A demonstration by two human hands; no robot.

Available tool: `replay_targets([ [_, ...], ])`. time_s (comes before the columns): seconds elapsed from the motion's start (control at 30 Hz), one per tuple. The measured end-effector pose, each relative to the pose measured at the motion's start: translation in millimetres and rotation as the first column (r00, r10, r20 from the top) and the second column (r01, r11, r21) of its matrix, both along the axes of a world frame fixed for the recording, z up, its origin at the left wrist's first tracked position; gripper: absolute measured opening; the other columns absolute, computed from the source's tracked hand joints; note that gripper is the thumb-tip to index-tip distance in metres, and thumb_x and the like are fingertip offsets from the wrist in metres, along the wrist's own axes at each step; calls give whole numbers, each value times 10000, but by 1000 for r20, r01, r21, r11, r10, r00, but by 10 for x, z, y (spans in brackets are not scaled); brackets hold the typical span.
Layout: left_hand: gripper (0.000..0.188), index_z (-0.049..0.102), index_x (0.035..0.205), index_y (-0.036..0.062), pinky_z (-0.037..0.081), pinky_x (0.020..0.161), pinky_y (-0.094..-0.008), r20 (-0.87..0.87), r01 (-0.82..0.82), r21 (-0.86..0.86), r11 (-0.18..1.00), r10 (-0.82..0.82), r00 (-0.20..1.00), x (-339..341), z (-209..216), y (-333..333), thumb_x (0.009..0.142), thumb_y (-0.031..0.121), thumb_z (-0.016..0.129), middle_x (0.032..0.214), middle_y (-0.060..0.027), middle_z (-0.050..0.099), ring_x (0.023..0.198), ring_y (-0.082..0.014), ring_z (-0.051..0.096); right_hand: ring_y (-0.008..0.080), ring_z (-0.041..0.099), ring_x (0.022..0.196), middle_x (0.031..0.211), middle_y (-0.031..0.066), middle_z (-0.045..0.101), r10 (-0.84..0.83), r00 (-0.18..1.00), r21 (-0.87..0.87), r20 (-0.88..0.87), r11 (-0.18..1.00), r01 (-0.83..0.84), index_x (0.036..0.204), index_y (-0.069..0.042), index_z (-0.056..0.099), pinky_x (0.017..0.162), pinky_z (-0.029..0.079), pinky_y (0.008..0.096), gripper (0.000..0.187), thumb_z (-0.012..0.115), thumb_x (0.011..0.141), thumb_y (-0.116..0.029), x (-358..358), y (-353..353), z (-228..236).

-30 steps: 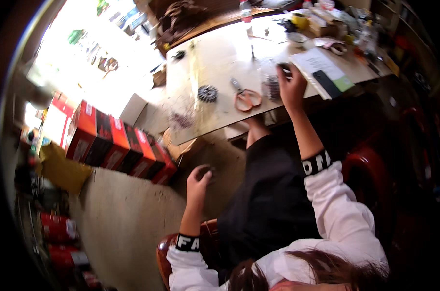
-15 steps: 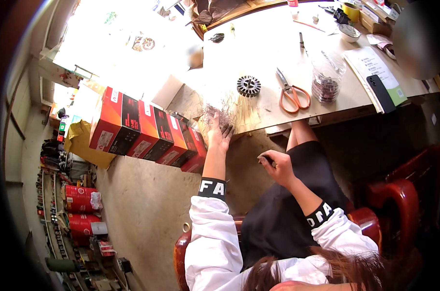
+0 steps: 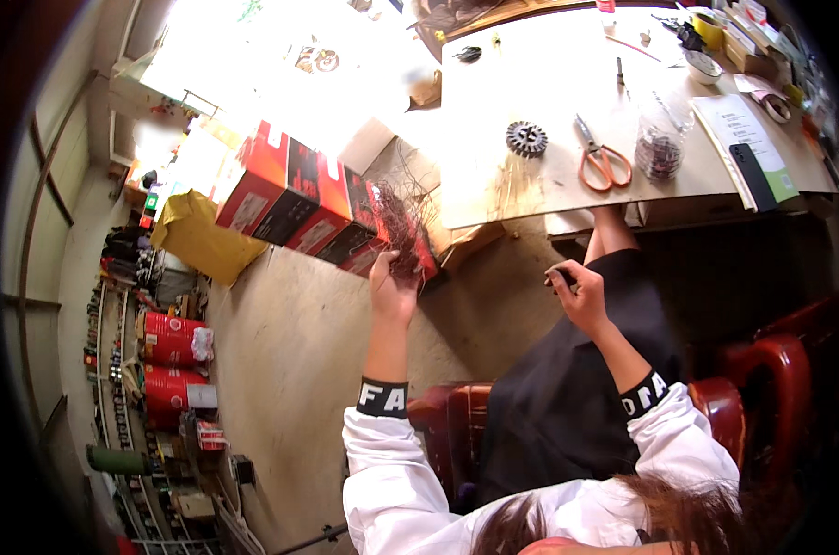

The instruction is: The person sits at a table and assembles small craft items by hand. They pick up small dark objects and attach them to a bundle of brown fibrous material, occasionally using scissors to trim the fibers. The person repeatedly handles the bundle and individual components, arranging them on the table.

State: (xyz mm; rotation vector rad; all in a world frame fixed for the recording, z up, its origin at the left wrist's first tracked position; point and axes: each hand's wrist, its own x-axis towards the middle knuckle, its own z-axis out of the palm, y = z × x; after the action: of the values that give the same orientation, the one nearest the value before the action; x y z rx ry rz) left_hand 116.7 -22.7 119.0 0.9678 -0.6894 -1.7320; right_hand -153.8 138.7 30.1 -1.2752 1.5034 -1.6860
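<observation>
A loose tangle of thin brown wire [image 3: 403, 217] sits in my left hand [image 3: 394, 294], fingers closed around its lower end. The hand is off the table's left edge, in front of the red and black boxes. My right hand [image 3: 581, 298] is curled above my lap near the table's front edge; whatever it may hold is hidden in the fingers. On the table [image 3: 484, 190] lies a round, dark slotted motor core [image 3: 527, 139]. To its right are orange-handled scissors [image 3: 606, 168] and a clear plastic container [image 3: 660, 153] with reddish-brown wire inside.
Red and black boxes [image 3: 295, 190] stand in a row left of the table, beside a yellow sack [image 3: 202, 236]. A phone [image 3: 752, 176] lies on a booklet at the right. Behind it are a white bowl [image 3: 703, 67] and a tape roll. Red drums [image 3: 174, 342] stand far left.
My left hand has moved left, away from the table's edge, carrying the wire tangle and closing around it. My right hand stays curled. The view has shifted, so the table sits further right.
</observation>
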Motion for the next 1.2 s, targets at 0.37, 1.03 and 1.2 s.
replay_targets([
  [0.37, 409, 528, 1248, 12, 487, 881, -351, -182, 62, -139, 988, -87, 980, 931, 255, 1372, 844, 78, 514, 1150, -120, 625, 987, -227, 608, 149, 653, 845, 970, 75, 678, 216, 954, 8, 208, 975, -223, 1037, -36, 655, 734, 518, 270, 185, 631, 854, -39, 1018, 592, 824],
  [1.03, 438, 423, 1327, -2, 429, 985, -347, -34, 118, -370, 922, -141, 989, 547, 249, 1742, 917, 19, 574, 1267, -108, 538, 1132, -208, 538, 81, 578, 784, 846, 47, 642, 320, 946, 26, 52, 947, -321, 995, 18, 624, 706, 462, 228, 144, 638, 877, -64, 1444, 643, 941],
  [1.2, 464, 430, 1317, 7, 425, 985, -328, 6, 162, -343, 925, -170, 985, 497, 260, 1772, 898, 54, 625, 1260, -98, 543, 1122, -200, 542, 46, 547, 775, 834, 9, 635, 330, 883, -20, 335, 939, -343, 954, 27, 631, 693, 460, 214, 108, 625, 894, -62, 1461, 632, 849],
])
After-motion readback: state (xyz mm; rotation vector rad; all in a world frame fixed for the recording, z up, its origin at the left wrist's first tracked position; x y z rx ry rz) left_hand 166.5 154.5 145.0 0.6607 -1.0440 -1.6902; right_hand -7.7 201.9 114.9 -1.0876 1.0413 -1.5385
